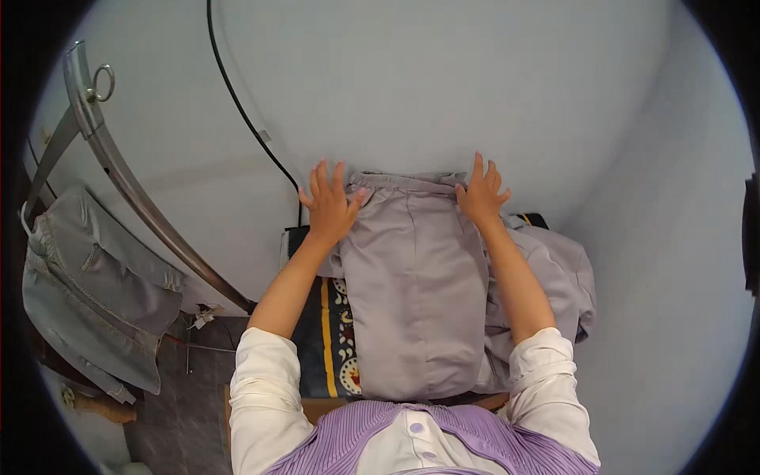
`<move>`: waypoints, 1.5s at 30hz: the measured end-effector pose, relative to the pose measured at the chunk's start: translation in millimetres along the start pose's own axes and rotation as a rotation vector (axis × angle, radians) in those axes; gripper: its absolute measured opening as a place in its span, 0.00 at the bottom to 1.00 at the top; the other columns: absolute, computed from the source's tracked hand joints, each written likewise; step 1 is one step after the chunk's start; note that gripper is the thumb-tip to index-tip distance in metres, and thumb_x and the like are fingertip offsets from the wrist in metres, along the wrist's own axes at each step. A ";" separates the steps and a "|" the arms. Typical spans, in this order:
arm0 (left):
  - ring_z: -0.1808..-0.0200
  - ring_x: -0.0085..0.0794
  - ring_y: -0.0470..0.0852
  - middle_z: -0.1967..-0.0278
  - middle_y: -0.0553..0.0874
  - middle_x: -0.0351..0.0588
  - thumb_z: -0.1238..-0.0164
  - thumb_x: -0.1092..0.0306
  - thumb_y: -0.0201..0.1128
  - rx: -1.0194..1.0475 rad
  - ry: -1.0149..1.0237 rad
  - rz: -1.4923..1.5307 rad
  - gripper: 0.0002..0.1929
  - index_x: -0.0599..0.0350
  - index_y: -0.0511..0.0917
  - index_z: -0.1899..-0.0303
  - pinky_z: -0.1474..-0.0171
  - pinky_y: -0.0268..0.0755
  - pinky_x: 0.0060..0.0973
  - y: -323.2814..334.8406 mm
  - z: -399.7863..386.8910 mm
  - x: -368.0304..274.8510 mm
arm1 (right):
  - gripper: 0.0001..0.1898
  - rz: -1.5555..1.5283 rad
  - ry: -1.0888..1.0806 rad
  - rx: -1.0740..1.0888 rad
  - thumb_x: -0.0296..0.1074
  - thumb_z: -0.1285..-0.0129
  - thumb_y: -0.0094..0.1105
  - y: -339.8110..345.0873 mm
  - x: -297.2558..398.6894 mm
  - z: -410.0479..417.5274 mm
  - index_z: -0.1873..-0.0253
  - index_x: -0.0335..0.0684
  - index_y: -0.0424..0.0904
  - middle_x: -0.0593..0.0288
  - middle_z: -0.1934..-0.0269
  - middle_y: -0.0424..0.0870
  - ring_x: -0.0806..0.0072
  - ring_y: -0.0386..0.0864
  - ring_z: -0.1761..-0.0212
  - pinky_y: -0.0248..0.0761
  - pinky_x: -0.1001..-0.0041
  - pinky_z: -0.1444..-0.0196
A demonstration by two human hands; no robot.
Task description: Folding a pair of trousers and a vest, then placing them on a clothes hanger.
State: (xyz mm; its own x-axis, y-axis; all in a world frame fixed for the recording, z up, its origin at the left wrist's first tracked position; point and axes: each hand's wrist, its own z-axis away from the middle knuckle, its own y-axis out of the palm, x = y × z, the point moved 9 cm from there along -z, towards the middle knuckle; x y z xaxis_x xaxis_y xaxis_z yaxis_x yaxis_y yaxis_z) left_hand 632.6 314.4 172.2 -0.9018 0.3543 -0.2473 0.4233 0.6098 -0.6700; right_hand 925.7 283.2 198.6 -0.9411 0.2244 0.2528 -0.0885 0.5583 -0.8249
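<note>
A grey-mauve garment with a gathered elastic waistband, likely trousers, lies folded lengthwise in front of me, its waistband at the far end. At the waistband's left corner is my left hand, fingers spread, with the thumb over the cloth. My right hand is at the opposite corner, also with fingers apart and the thumb near the band's edge. Whether either palm presses on the cloth cannot be made out. Under the right forearm, more crumpled cloth of the same colour spreads out to the right.
A dark patterned cloth with a yellow stripe covers the surface beneath. Behind rises a pale wall with a black cable. To the left stand a curved metal pole with a ring and a hanging grey-green garment.
</note>
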 end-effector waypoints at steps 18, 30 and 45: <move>0.41 0.35 0.72 0.49 0.78 0.44 0.39 0.61 0.63 0.378 -0.867 0.445 0.10 0.54 0.82 0.60 0.37 0.47 0.37 -100.1 482.3 -4.3 | 0.04 -0.852 0.082 -0.049 0.23 0.46 0.57 -52.7 -139.2 437.7 0.66 0.36 0.79 0.54 0.62 0.74 0.62 0.72 0.58 0.66 0.67 0.51; 0.52 0.37 0.78 0.55 0.82 0.49 0.45 0.57 0.67 0.610 -0.860 0.610 0.19 0.62 0.82 0.57 0.48 0.66 0.32 1.8 512.5 -18.0 | 0.24 -0.719 0.306 0.885 0.54 0.48 0.65 133.3 -177.2 507.1 0.50 0.45 0.83 0.47 0.47 0.77 0.50 0.64 0.38 0.56 0.57 0.38; 0.41 0.40 0.74 0.44 0.79 0.56 0.44 0.61 0.65 0.752 -1.031 1.020 0.30 0.63 0.71 0.39 0.38 0.62 0.29 21.8 514.4 -15.7 | 0.15 -0.683 -0.020 0.650 0.45 0.39 0.60 50.0 -151.0 497.2 0.53 0.43 0.83 0.55 0.48 0.75 0.57 0.66 0.43 0.56 0.61 0.41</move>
State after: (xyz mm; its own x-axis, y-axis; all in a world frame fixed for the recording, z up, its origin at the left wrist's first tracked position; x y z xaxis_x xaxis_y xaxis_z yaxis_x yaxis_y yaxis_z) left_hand 611.5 -42.5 -198.6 -0.0939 -0.4139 -0.9054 0.9895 -0.1391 -0.0390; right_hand 901.1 -119.9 -132.2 -0.6231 -0.0036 0.7821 -0.7821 0.0076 -0.6231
